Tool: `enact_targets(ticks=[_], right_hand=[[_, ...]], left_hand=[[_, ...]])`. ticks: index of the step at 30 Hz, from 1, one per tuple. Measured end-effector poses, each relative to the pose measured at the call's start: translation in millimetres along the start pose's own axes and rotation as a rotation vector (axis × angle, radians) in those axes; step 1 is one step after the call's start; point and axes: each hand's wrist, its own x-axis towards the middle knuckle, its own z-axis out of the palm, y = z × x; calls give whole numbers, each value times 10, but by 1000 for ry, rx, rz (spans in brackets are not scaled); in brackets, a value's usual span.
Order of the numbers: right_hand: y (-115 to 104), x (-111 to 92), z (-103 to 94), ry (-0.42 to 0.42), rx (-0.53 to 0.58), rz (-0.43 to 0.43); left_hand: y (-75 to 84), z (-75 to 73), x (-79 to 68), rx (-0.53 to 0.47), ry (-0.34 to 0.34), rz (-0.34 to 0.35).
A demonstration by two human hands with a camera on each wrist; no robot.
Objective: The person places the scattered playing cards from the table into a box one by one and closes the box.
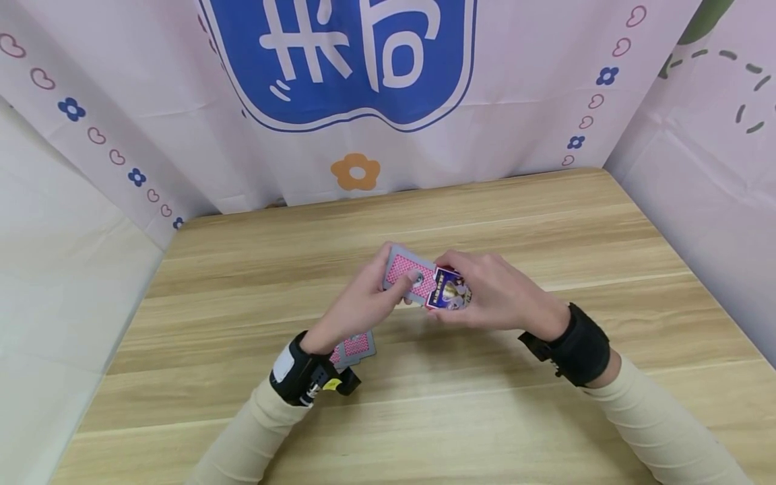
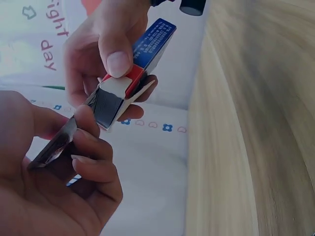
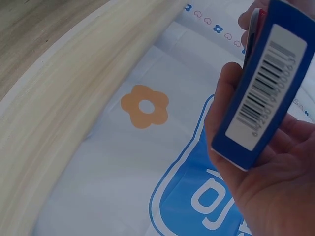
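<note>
My left hand (image 1: 368, 294) pinches a small stack of playing cards (image 1: 403, 271) with pink patterned backs, thumb on top. In my right hand (image 1: 501, 291) is a blue card box (image 1: 449, 290), gripped by its sides between thumb and fingers. The left wrist view shows the open end of the box (image 2: 118, 98), its white flap turned out and a dark stack inside. The cards' edge (image 2: 56, 142) meets that opening there. A barcode (image 3: 268, 88) faces the right wrist camera. More playing cards (image 1: 356, 345) lie on the table, partly hidden under my left wrist.
A wood-grain table (image 1: 254, 269) spreads beneath both hands. Behind it hangs a white printed cloth (image 1: 182, 121) with a blue emblem and an orange flower, meeting the table's back edge. Black camera straps (image 1: 576, 347) circle both wrists.
</note>
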Motion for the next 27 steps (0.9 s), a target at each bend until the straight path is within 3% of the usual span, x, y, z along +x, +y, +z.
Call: enact_targets(ticks=[5,7,10,12,17,27], right_hand=[[4,-3,-17,2,2,4],[8,-3,-27,8,1,8],[15,-3,-39,17,-6,18],[17,-2,-44,17,-7,19],[18,-6,-43,6,8,2],[1,-5,-58,17,22,-16]], left_hand=[[-241,7,47,-9,-29,-79],[-333,-29,68,-29,7,-102],[-350,-112,62,-46,97,-134],[-350,-148,59,-63,117,-134],[-358,-164,64,-76,30,-147],[-436,-208,69,-94,-44,-215]])
